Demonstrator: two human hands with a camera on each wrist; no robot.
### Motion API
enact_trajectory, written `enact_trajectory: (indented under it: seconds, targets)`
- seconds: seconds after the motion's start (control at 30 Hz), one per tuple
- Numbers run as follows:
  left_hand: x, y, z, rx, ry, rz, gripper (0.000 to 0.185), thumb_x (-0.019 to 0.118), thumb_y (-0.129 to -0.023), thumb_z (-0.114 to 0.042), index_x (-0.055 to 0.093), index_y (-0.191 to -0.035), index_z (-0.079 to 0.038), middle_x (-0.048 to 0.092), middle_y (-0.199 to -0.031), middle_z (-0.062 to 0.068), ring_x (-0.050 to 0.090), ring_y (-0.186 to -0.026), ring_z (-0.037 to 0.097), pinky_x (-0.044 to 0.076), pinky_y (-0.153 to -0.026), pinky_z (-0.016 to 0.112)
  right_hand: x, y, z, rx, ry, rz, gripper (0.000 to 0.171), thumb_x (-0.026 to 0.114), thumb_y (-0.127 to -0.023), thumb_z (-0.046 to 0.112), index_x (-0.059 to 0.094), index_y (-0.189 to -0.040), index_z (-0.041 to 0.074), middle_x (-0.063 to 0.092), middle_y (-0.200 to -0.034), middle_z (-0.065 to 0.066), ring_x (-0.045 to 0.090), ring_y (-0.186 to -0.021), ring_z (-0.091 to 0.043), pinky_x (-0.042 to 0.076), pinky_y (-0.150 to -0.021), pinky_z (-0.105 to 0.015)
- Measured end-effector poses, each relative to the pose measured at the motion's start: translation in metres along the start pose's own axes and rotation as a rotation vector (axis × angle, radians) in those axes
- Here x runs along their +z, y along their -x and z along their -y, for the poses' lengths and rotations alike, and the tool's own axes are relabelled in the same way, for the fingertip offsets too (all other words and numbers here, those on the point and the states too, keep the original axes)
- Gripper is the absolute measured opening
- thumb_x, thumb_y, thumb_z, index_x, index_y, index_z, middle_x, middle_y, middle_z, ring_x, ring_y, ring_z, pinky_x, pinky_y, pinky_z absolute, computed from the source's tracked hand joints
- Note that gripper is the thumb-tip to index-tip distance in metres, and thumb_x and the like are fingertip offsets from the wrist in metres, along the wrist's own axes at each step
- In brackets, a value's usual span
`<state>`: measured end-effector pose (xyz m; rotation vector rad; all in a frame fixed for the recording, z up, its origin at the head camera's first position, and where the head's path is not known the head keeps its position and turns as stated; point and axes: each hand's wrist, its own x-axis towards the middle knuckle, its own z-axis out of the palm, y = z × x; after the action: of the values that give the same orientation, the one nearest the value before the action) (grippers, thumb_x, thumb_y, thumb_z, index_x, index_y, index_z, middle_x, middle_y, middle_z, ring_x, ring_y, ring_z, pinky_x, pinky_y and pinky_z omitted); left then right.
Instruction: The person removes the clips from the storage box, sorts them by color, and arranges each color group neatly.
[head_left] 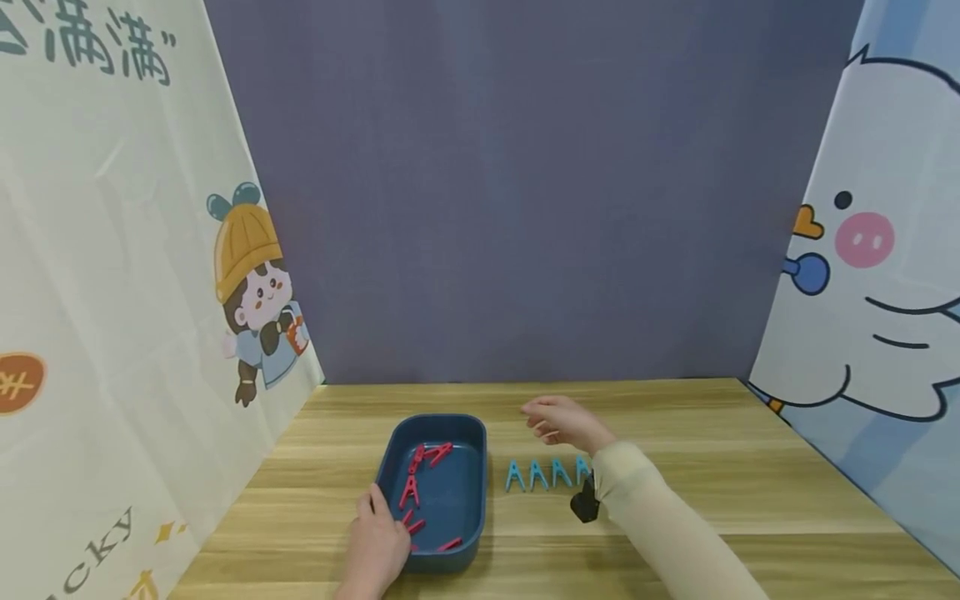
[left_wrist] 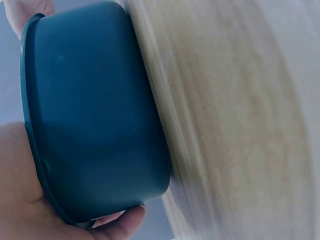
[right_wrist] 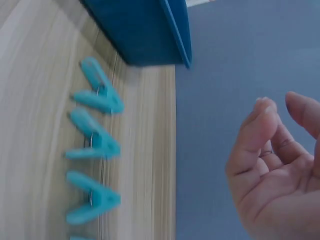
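Observation:
My left hand (head_left: 377,542) grips the left side of a dark blue plastic bin (head_left: 483,492) at its near end. In the left wrist view, the fingers of this hand (left_wrist: 20,185) curl round the rim of the bin (left_wrist: 95,110). Several red clothespins (head_left: 409,492) lie scattered inside it. Right of the bin, blue clothespins (head_left: 537,475) stand in a row on the table. My right hand (head_left: 566,423) hovers beyond that row, fingers loosely bent and holding nothing. The right wrist view shows a gap between its thumb and fingers (right_wrist: 250,140).
The wood-grain table (head_left: 675,417) ends at a grey-purple back panel (head_left: 510,208). Printed cloth walls with cartoon figures stand at left (head_left: 150,250) and right (head_left: 885,333). A small black piece (head_left: 585,502) shows by the right wrist, close to the rightmost blue clothespin.

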<state>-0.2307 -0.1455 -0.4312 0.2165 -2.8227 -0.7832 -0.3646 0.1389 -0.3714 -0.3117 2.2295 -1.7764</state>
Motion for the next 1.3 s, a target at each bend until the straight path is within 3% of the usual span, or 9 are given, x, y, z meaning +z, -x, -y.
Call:
enact_trajectory:
  seconds: [0.53,0.87,1.1,1.3]
  targets:
    - [0.0,0.0,-0.001,0.003,0.011,-0.013,0.064,0.05,-0.081,-0.004,0.021,-0.13,0.026,0.03,-0.122,0.04,0.046,-0.093,0.051,0.041,-0.08,0.056,0.058,-0.01,0.015,-0.014,-0.021,0.174,0.037,0.055,-0.092,0.024,0.056,-0.116,-0.004,0.057,-0.089,-0.012,0.055,-0.065,-0.014,0.046,-0.055,-0.025]
    - [0.0,-0.001,0.0,-0.023,0.002,0.006,0.064,0.05,-0.082,-0.005,0.02,-0.131,0.024,0.029,-0.125,0.039,0.045,-0.097,0.052,0.04,-0.081,0.057,0.091,-0.012,0.021,0.001,-0.11,0.299,0.032,0.053,-0.093,0.023,0.059,-0.115,0.0,0.057,-0.084,-0.009,0.056,-0.063,-0.013,0.049,-0.057,-0.026]
    - [0.003,0.0,0.0,-0.014,-0.015,-0.01,0.064,0.052,-0.082,-0.006,0.023,-0.131,0.024,0.031,-0.123,0.039,0.046,-0.096,0.052,0.041,-0.08,0.057,0.118,-0.012,0.018,0.023,-0.121,0.35,0.032,0.058,-0.091,0.022,0.06,-0.11,-0.003,0.059,-0.081,-0.009,0.057,-0.06,-0.014,0.05,-0.056,-0.027]
    - [0.004,0.0,0.001,0.001,-0.016,-0.023,0.064,0.053,-0.081,-0.006,0.024,-0.13,0.024,0.032,-0.122,0.04,0.047,-0.096,0.052,0.041,-0.08,0.057,0.137,-0.014,0.009,0.072,-0.079,0.453,0.032,0.057,-0.091,0.018,0.059,-0.111,-0.006,0.058,-0.08,-0.01,0.06,-0.061,-0.017,0.053,-0.06,-0.034]
